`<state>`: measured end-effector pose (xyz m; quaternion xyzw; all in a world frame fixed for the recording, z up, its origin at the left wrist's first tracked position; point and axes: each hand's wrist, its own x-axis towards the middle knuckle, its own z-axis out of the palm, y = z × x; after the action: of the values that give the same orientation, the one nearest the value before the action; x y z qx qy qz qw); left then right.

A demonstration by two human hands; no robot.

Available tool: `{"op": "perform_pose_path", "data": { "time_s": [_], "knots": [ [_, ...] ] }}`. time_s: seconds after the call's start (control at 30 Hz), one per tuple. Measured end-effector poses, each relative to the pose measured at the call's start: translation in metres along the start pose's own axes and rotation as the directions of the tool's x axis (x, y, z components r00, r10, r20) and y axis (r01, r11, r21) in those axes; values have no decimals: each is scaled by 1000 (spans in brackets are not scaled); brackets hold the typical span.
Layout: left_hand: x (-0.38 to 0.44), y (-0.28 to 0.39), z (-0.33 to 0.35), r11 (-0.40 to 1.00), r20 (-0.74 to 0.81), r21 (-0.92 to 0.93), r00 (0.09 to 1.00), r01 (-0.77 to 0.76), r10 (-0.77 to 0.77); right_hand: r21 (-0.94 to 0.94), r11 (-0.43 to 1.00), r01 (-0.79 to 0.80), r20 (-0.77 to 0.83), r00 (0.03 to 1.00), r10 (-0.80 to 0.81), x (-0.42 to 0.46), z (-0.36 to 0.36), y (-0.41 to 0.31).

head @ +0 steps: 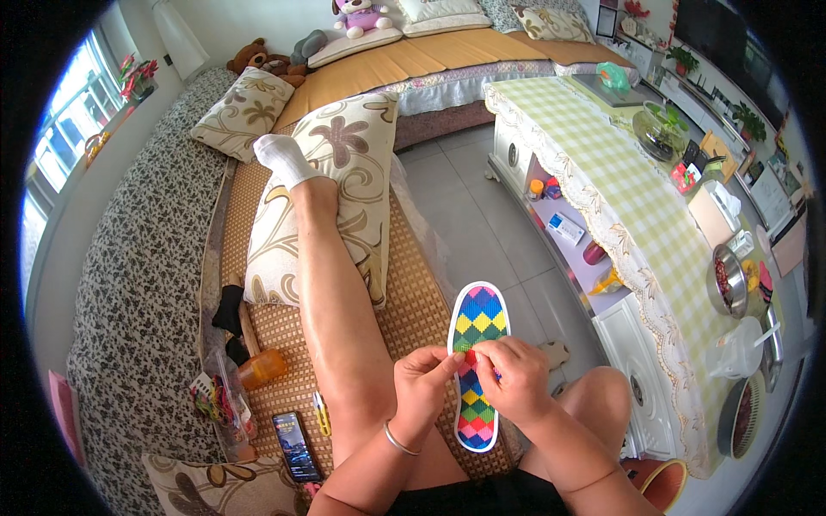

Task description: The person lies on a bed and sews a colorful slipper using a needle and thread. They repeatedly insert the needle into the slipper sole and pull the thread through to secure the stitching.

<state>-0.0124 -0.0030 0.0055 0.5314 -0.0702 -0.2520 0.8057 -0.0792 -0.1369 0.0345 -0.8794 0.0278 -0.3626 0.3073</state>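
Note:
A cross-stitched shoe insole (479,316) with multicoloured diamonds and a white edge is held over my lap, its long side pointing away from me. My left hand (421,380) grips the left edge at mid-length, thumb on top. My right hand (519,380) is on the right side, with curled fingers and fingertips pinched together at the red and green diamonds near the middle. Any needle or thread between the fingertips is too small to make out. The two hands' fingertips almost meet on the insole.
On the woven mat to my left lie a smartphone (297,446), yellow thread snips (321,414), an orange bottle (263,368) and a bag of coloured thread (222,403). A patterned cushion (352,174) supports my outstretched leg. At right stands a table with a checked tablecloth (581,142).

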Motion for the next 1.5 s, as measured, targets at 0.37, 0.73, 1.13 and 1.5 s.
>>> {"op": "perform_pose_path", "data": {
  "time_s": [0.37, 0.73, 1.13, 1.5],
  "knots": [
    [-6, -1, 7, 848, 14, 469, 963, -245, 270, -40, 999, -16, 8, 1000, 17, -4, 4, -2],
    [-9, 4, 19, 524, 160, 731, 856, -437, 491, -3, 996, -84, -36, 996, 84, -15, 14, 3],
    [-8, 7, 16, 614, 83, 706, 903, -352, 422, 108, 983, -148, -23, 988, 151, -13, 8, -1],
    [4, 1, 1, 997, 84, -83, 996, -3, 10, 580, 609, -541, -6, 745, 667, 3, -12, 25]
  ]
}}
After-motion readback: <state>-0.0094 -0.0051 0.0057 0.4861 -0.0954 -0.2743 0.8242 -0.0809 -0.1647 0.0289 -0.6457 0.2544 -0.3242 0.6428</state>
